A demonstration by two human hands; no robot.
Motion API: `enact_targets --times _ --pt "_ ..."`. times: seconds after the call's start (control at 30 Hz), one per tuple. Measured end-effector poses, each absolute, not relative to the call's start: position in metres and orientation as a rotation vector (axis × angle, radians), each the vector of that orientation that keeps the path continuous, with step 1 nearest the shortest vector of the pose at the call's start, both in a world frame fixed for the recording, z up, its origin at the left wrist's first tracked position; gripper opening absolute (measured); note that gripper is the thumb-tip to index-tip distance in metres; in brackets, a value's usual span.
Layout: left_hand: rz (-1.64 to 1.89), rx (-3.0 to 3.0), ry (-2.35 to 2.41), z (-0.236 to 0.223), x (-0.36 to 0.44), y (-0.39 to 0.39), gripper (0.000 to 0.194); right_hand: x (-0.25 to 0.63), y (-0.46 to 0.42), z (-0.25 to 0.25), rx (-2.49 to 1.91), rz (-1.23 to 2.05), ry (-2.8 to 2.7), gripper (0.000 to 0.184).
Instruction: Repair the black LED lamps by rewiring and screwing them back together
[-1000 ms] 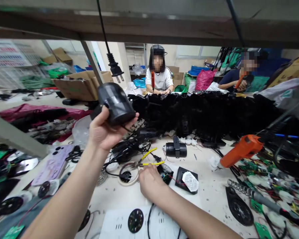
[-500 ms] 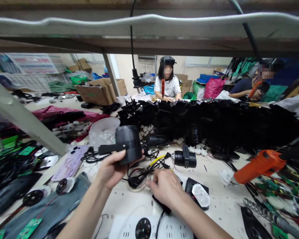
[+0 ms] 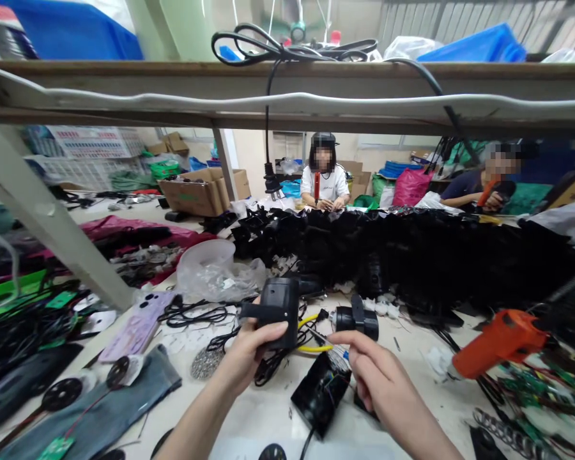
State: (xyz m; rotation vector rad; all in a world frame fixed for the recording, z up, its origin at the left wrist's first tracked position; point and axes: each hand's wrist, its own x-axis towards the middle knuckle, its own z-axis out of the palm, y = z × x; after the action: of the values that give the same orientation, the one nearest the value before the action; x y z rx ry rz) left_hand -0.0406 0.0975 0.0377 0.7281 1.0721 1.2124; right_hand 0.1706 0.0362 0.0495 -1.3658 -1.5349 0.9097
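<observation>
My left hand grips a black lamp housing with a flat side bracket, thumb across its near side. My right hand is to the right, index finger stretched out, the other fingers loosely bent; I see nothing held in it. Its fingertip is close to a tool with yellow handles, perhaps cutters or pliers, partly behind the housing. Below lies an open black housing with thin wires showing at its top and a black cable at its lower end. Another black lamp with a bracket rests behind my right hand.
A large heap of black parts stretches across the back. An orange electric tool lies at right beside circuit boards. At left are a purple phone, a grey cloth and a slanted metal post. Two people sit beyond.
My head view has tilted up. My left hand has turned the lamp housing and brought it slightly lower and rightward. My right hand has shifted right, exposing the open black housing.
</observation>
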Motion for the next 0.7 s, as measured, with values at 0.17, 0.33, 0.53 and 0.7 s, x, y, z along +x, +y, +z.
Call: enact_targets --times 0.17,0.33,0.53,0.7 --pt "1.253 1.034 1.078 0.035 -0.031 0.097 0.052 0.157 0.023 0.066 -1.352 0.723 -1.567 0.031" --pt "1.186 1.108 1.077 0.035 -0.023 0.095 0.055 0.155 0.023 0.067 -1.410 0.721 -1.619 0.034" --pt "1.197 1.101 1.083 0.039 -0.017 0.089 0.059 0.159 0.021 0.061 -1.411 0.726 -1.582 0.036" --pt "1.181 1.169 1.118 0.039 -0.015 0.090 0.071 0.161 0.022 0.060 -1.435 0.772 -1.556 0.036"
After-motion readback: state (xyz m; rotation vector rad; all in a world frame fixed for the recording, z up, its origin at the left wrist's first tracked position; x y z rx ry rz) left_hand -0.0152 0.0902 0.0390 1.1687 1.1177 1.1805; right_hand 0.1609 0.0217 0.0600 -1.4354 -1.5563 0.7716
